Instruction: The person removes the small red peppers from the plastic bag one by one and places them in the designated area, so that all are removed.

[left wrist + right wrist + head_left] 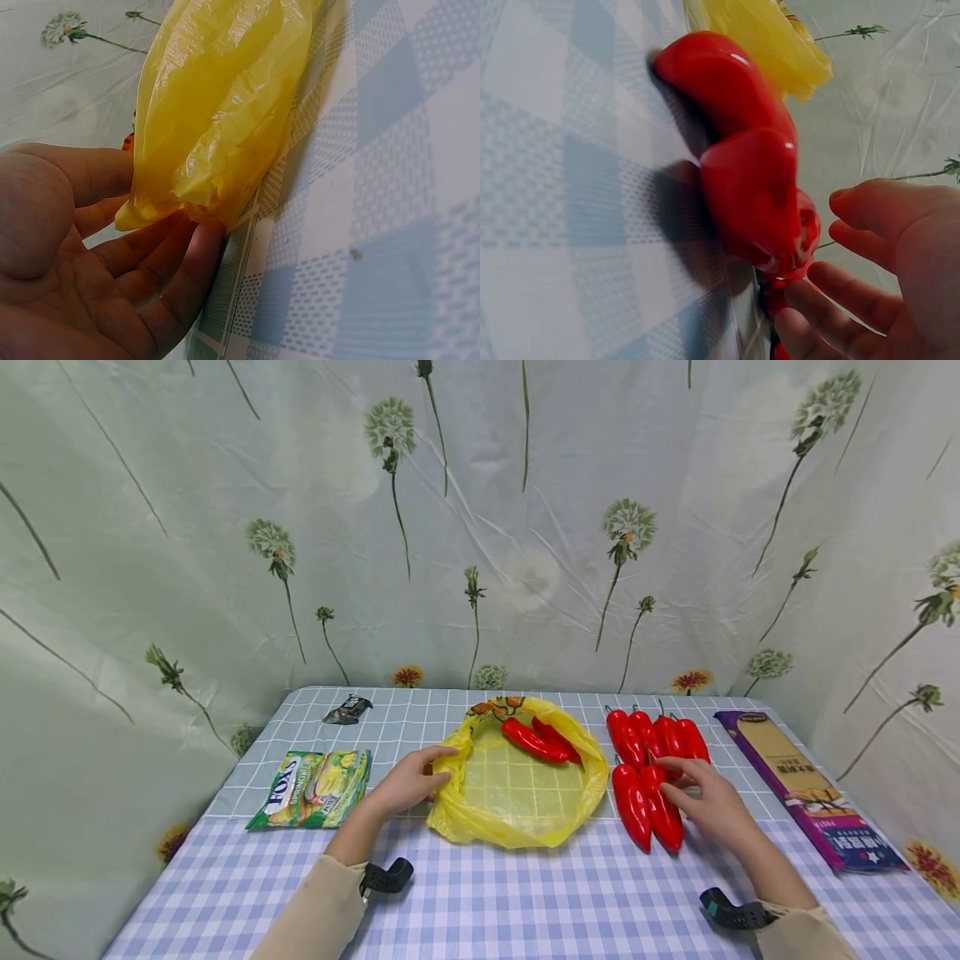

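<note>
Backdrop: a pale curtain (517,552) printed with dandelions, behind a table under a checked cloth (510,902); clock directions are as the head camera sees them, 12 pointing away from the person.
Near right pepper: this red pepper (664,818) lies at 9 o'clock from the right hand (711,800), just beside it; its long axis runs from a stem end between 11 and 12 to a tip between 5 and 6.
Right hand: fingers spread and loosely bent, thumb apart, nothing held; whether a fingertip touches the pepper, I cannot tell.
Nearer hand: plainly the right; the left is well apart, across the bag.
Near left pepper: another red one (632,806), alongside at 9 o'clock from its neighbour.
Far peppers: a row of four (626,735), toward 11 and 12 from the near pair.
Yellow bag: mouth wide open (510,837), at 9 o'clock from the near pair; two peppers (534,742) lie inside at its 1 o'clock side.
Left hand: it pinches the bag's edge at 9 o'clock (408,783), thumb and fingers partly closed about the plastic.
</note>
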`<state>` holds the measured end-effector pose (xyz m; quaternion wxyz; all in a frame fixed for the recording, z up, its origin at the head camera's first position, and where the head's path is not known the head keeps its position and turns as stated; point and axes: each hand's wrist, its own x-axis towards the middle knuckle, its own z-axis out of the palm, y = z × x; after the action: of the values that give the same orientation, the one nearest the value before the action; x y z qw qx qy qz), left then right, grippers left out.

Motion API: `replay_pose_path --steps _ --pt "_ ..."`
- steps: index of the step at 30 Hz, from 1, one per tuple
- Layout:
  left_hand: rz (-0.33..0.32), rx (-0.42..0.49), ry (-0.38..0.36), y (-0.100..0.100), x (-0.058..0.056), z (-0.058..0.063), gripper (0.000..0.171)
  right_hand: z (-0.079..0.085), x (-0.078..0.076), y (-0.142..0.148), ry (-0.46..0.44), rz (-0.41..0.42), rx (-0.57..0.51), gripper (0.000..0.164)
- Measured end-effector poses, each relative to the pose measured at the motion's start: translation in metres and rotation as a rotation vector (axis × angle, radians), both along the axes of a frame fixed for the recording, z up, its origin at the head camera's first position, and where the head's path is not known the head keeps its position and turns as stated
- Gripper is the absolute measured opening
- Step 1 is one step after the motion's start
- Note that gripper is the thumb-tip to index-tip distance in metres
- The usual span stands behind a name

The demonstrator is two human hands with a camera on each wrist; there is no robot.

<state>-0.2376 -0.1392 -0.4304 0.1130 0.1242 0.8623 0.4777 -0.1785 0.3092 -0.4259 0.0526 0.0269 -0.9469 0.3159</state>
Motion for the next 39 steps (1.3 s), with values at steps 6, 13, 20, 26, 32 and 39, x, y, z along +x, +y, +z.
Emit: replay_pose_path --steps 6,13,20,26,32,39 --pt "-0.001 0.004 0.002 0.002 0.002 0.003 0.042 0.001 0.000 0.001 0.025 -0.008 0.011 0.049" --pt "0.005 0.001 -0.003 0.002 0.001 0.002 0.042 0.011 -0.002 -0.005 0.049 0.004 0.003 0.044" --pt "0.005 -0.008 -0.005 0.000 0.000 -0.001 0.043 0.022 -0.008 -0.020 0.096 0.025 0.013 0.040" --pt "0.001 0.005 0.005 0.000 0.000 -0.001 0.043 0.031 -0.012 -0.036 0.126 0.068 -0.011 0.042" --pt "0.003 0.024 0.005 -0.001 -0.001 -0.002 0.043 0.036 -0.015 -0.053 0.129 0.106 -0.048 0.043" --pt "0.000 0.028 0.003 0.000 -0.001 -0.003 0.043 0.037 -0.023 -0.077 0.136 0.158 -0.085 0.041"
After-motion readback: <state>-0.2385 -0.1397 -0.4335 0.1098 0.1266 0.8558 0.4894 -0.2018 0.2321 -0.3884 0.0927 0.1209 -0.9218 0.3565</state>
